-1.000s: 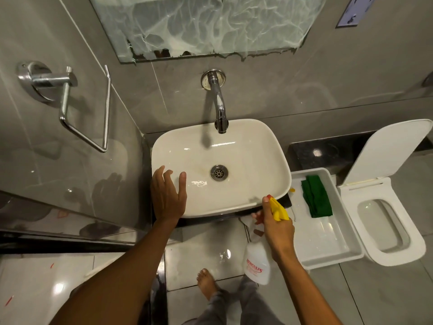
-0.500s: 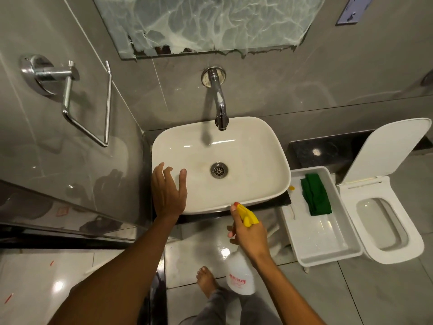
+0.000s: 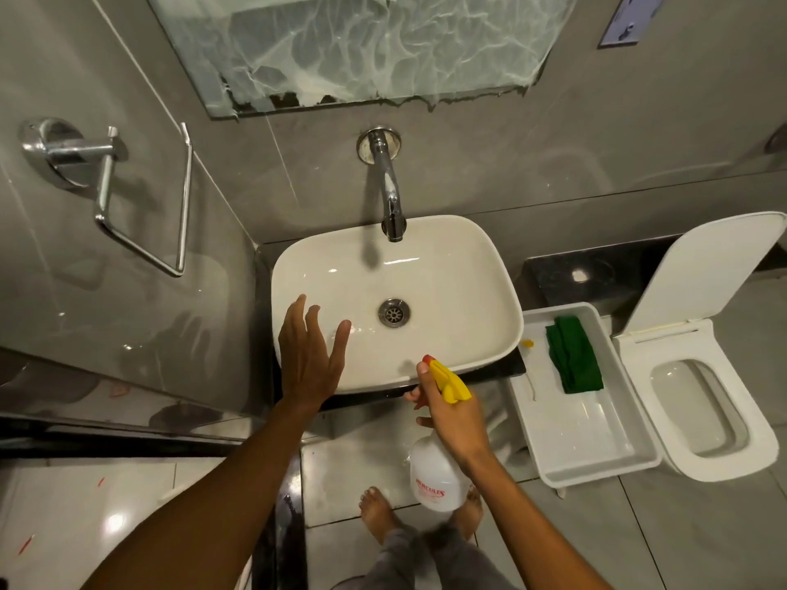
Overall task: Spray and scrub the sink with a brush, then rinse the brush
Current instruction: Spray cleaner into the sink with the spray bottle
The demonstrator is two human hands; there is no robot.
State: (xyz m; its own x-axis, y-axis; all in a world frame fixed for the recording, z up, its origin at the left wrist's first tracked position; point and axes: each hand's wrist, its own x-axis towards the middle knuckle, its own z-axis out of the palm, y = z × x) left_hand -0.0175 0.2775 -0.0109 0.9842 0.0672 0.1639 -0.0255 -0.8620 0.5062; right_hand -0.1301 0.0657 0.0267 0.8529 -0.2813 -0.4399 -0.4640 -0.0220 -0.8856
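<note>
A white rectangular sink [image 3: 460,266] sits below a chrome wall tap [image 3: 389,193], with a metal drain [image 3: 394,312] in its middle. My left hand [image 3: 308,353] hovers flat over the sink's near left rim, fingers spread, holding nothing. My right hand [image 3: 451,408] grips the neck of a clear spray bottle [image 3: 432,476] with a yellow trigger head, whose red nozzle points at the sink's front edge. A thin stick with a yellow tip [image 3: 529,368], perhaps the brush, lies in a white tray [image 3: 592,445] to the right of the sink.
A folded green cloth [image 3: 573,355] lies in the tray. An open white toilet [image 3: 698,398] stands at the right. A chrome towel holder [image 3: 106,185] hangs on the left wall beside a glass partition. My bare feet are on the tiled floor below the sink.
My right hand has carried the spray bottle left from beside the tray to the sink's front edge. My left hand stays over the near left rim.
</note>
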